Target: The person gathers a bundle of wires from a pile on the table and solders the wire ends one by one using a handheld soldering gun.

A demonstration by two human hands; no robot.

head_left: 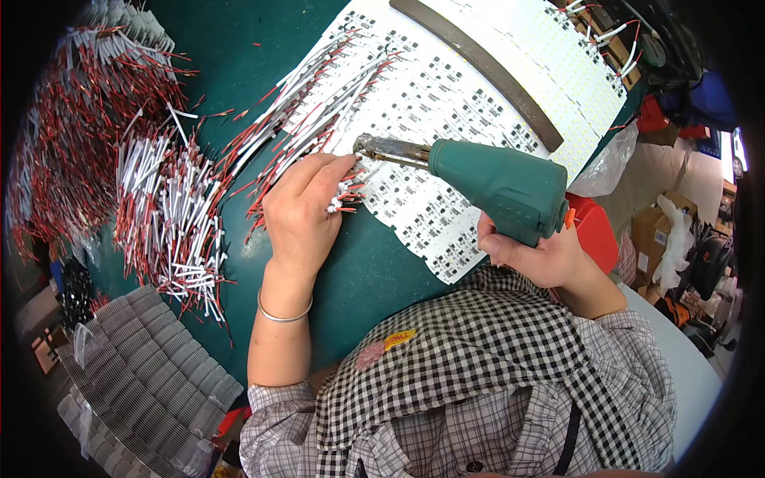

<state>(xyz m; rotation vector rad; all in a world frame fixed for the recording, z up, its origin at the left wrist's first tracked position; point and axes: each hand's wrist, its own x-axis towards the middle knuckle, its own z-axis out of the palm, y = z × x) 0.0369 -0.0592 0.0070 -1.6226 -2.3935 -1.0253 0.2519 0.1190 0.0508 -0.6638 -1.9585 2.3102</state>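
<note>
My right hand [535,261] is wrapped round a green soldering gun [498,179], its metal tip pointing left. That tip meets the fingertips of my left hand [304,205], over the left edge of a white circuit board panel [414,187] with rows of small black components. My left hand is closed, with a bunch of short red-and-white wires [344,197] sticking out from its palm side. Rows of longer red-and-white wires [307,111] lie along the panel's left side, next to my left hand. The exact contact at the tip is too small to make out.
Piles of loose wires [171,215] cover the left of the green table [239,48]. A curved dark bar [486,68] lies across the panels. Stacked grey ridged strips [151,358] sit at lower left. A red object [594,231] stands beside my right hand.
</note>
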